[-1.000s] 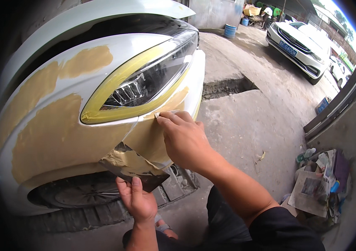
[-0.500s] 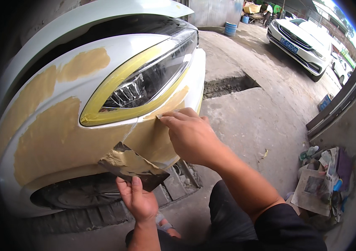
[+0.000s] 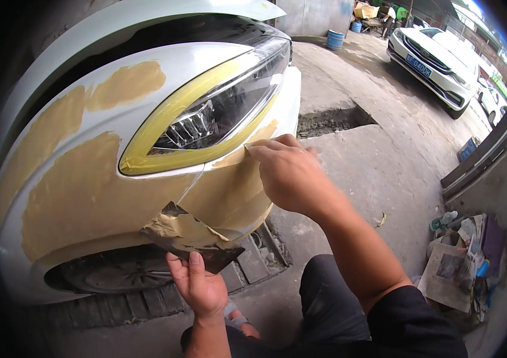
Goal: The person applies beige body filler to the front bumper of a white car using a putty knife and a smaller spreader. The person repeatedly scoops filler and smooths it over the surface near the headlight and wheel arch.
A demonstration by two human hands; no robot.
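Observation:
My left hand point(image 3: 201, 285) pinches the lower edge of a dark flat putty board point(image 3: 222, 256), held tilted in front of the wheel arch. A thick smear of tan putty point(image 3: 177, 229) lies across its upper part. My right hand point(image 3: 289, 173) is closed on a putty spreader point(image 3: 247, 147), mostly hidden by the fingers; its small visible corner meets the white car's bumper point(image 3: 223, 191) just under the headlight point(image 3: 206, 122). Yellow masking tape point(image 3: 141, 143) rims the headlight. Tan filler covers much of the bumper and the fender point(image 3: 71, 191).
The raised hood point(image 3: 86, 45) curves above the fender. Beyond the bumper is a pit point(image 3: 334, 121) in the concrete floor. Papers and rags point(image 3: 450, 268) are heaped by the wall at right. Another white car point(image 3: 432, 65) and a blue bucket point(image 3: 335, 40) stand farther off.
My right hand has slid right and slightly up along the bumper beneath the headlight. The left hand keeps the putty board in nearly the same place. The view has shifted slightly.

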